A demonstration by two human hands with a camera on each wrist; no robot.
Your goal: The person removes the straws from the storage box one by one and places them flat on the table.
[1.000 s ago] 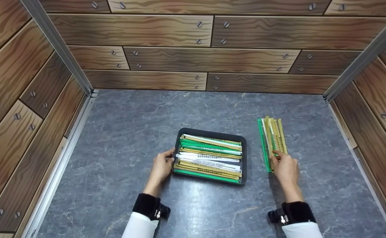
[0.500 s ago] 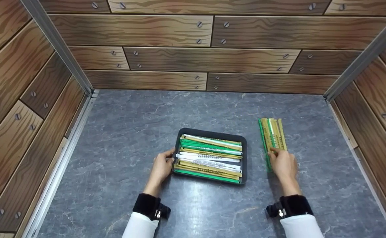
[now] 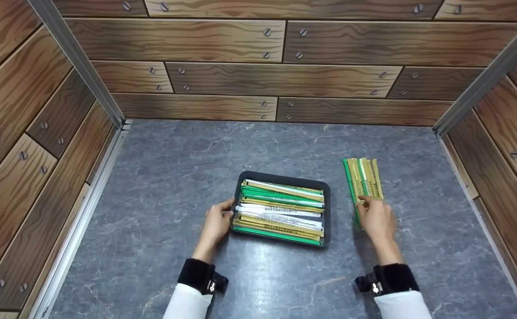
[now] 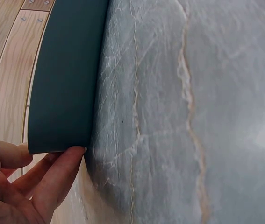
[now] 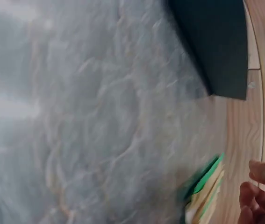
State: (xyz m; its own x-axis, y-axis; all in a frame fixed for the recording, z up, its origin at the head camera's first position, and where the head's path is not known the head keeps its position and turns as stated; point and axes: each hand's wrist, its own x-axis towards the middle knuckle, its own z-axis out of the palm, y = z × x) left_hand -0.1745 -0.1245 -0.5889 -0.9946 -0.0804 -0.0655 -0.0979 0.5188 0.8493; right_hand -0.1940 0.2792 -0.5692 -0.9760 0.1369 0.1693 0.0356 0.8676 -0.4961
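Observation:
A black rectangular tray (image 3: 328, 212) sits slightly tilted round on the table, holding a layer of long thin printed stick packets (image 3: 280, 223) in green, gold and white. My left hand (image 3: 217, 223) grips the tray's left end; in the left wrist view its thumb is at the upper edge and its fingers (image 4: 60, 175) at the lower corner. To the right lies a loose bundle of similar stick packets (image 3: 367, 179), side by side. My right hand (image 3: 378, 219) is over the near part of that bundle, hiding it. In the right wrist view, a gap shows between thumb and fingers.
Grey marble-patterned table (image 3: 161, 177) surrounds the tray on every side. Wood-print panels (image 3: 223, 106) stand behind and at both sides, joined by metal corner strips (image 3: 79, 62). A strip of table lies between tray and bundle.
My right hand has shifted slightly left and away from me. A gold packet that stuck out at the bundle's far end now lies level, and the green one has moved slightly left. The left hand stays.

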